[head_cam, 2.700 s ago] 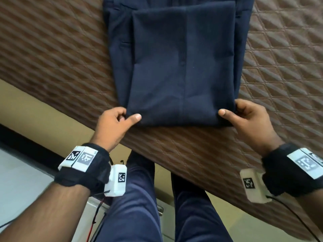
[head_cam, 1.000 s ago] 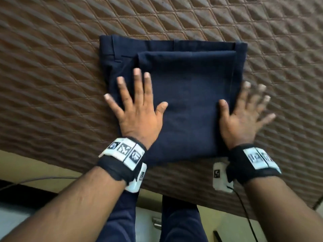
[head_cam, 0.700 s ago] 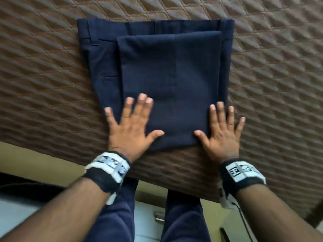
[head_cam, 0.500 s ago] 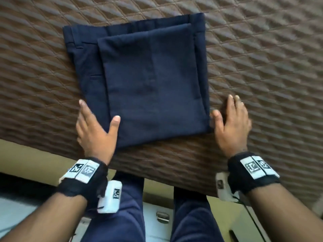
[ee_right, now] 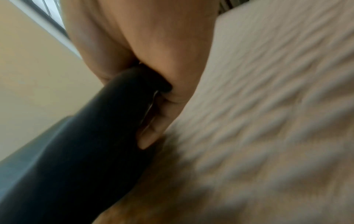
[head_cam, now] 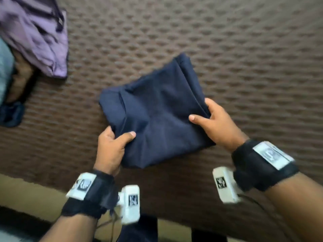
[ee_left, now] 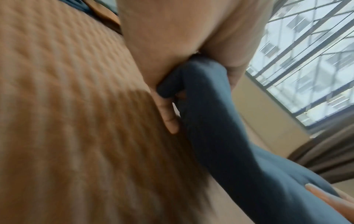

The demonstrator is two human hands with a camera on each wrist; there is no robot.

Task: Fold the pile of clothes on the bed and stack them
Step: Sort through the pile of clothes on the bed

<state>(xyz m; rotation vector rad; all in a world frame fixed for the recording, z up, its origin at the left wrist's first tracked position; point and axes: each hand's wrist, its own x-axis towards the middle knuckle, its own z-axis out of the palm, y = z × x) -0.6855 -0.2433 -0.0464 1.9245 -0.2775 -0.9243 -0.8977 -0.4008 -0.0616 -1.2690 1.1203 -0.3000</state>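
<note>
Bed cover [head_cam: 244, 49]: brown quilted fabric, raised diamond pattern, blurred. Window [ee_left: 314, 63] at upper right of left wrist view, dark frame bars, pale building facade outside. Grey-brown curtain [ee_left: 325, 153] below it. Beige wall [ee_right: 34, 72] beside it.

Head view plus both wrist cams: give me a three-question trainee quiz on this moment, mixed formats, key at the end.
1. True or false: both hands grip the folded navy trousers.
2. Multiple choice: the purple garment lies A) under the trousers, B) at the far left on the bed cover, C) in the right hand.
3. Fill in: the left hand has its thumb on ___ of the trousers.

Key: 1 true; 2 B; 3 top.
</note>
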